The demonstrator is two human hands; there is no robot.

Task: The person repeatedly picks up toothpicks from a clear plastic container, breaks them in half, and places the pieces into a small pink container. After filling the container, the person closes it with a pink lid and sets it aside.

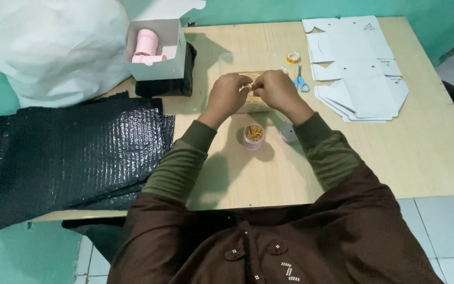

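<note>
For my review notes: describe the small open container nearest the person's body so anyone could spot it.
On the pale wooden table, look just below the two hands. The small pink round jar stands there, open and packed with thin tan sticks. The pale lid beside it to the right is flatter and holds nothing.

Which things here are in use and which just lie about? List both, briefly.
In use: left hand and right hand, both at the clear container of thin wooden sticks; small pink jar filled with sticks; its lid.

Lying about: blue scissors; tape roll; flat white box blanks; black bubble wrap; open white box.
</note>
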